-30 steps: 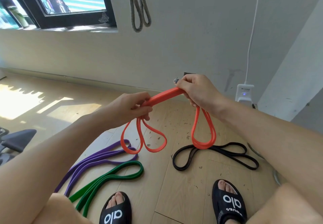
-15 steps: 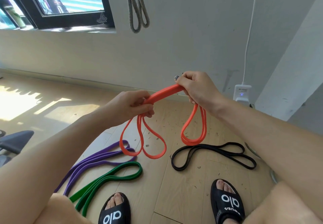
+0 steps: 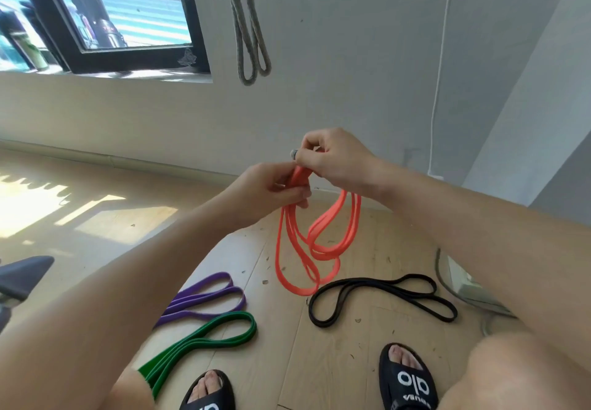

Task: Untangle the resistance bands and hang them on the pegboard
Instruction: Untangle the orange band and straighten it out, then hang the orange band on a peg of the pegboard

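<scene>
At chest height before the wall: left hand (image 3: 271,190) and right hand (image 3: 332,158) close together, nearly touching, both gripping the top of the orange band (image 3: 307,249). Left fingers curled round the gathered strands from the side, thumb on top. Right fingers (image 3: 311,145) bent inward and pinched over the same bunch from above; a small grey item at the right fingertips, too small to identify. Orange band hanging below the hands in several overlapping loops, lowest loop suspended above the floor (image 3: 335,361), just over the near end of the black band (image 3: 380,299).

On the floor: black band lying flat in a long folded loop, right of centre. Purple band (image 3: 208,297) folded double, left of centre, partly hidden by the left forearm. Green band (image 3: 217,334) folded just in front of the purple band, its near end running under the left arm. Two black slides (image 3: 407,381) at the bottom edge.

On the wall (image 3: 351,57): grey band (image 3: 249,35) hanging in two loops, right of the window (image 3: 105,16); its mounting point out of frame. White cable (image 3: 443,73) running down the wall at right.
</scene>
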{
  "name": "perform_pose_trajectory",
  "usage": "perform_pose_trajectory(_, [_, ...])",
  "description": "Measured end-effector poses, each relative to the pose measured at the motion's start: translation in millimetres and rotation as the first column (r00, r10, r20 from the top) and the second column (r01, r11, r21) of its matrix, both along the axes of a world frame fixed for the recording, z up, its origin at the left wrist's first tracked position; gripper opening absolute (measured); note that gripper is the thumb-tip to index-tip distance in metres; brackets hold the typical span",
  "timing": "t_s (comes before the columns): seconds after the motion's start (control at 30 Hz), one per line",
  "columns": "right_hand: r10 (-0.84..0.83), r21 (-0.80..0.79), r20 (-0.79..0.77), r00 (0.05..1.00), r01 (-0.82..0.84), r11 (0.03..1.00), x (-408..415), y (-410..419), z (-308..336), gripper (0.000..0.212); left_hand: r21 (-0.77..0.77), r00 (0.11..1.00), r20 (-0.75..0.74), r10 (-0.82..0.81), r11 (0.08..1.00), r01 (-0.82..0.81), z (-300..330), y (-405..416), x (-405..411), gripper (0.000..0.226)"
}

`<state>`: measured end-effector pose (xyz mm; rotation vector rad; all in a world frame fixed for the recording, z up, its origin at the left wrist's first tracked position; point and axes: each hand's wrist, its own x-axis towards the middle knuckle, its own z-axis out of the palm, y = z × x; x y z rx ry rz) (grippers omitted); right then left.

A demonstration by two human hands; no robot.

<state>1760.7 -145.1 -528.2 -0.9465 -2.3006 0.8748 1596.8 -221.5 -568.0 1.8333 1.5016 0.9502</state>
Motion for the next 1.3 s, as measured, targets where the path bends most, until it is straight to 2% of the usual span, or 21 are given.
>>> perform_pose_trajectory(0.4, [-0.054, -0.242, -0.203, 0.978, 0.004, 0.97, 1.1, 96.3, 24.6, 0.031, -0.109, 0.977, -0.187, -0.098, 0.991, 0.079, 45.5, 84.5, -41.7, 0.011])
perform_pose_trajectory(0.6, [-0.112, -0.296, -0.251, 0.961, 0.034, 0.954, -25.5, 168.9, 69.9, 0.03, -0.168, 0.981, -0.123, -0.149, 0.978, 0.127, 101.8, 162.0, -79.4, 0.018])
perform_pose_trajectory(0.77, [-0.157, -0.286, -0.297, 0.942, 0.069, 0.956, -42.7, 208.3, 155.9, 0.029, -0.185, 0.988, -0.072, -0.14, 0.975, 0.125, 194.7, 205.1, -96.4, 0.019])
perform_pose_trajectory(0.97, [-0.208, -0.293, -0.364, 0.908, 0.101, 0.951, -52.8, 235.7, 307.2, 0.031, -0.152, 0.992, -0.013, -0.128, 0.98, 0.125, 351.2, 240.2, -108.2, 0.016])
perform_pose_trajectory(1.07, [-0.207, -0.286, -0.369, 0.906, 0.102, 0.953, -58.4, 244.2, 380.6, 0.031, -0.177, 0.987, -0.048, -0.153, 0.974, 0.142, 421.6, 250.7, -115.8, 0.013])
perform_pose_trajectory(1.17, [-0.183, -0.274, -0.302, 0.936, 0.098, 0.957, -65.6, 249.1, 438.6, 0.036, -0.157, 0.99, -0.09, -0.107, 0.983, 0.092, 484.0, 259.3, -128.7, 0.012])
perform_pose_trajectory(1.3, [-0.097, -0.264, -0.134, 0.986, 0.058, 0.963, -72.7, 254.7, 498.9, 0.051, -0.106, 0.98, -0.171, -0.105, 0.991, 0.088, 551.9, 276.2, -148.0, 0.01])
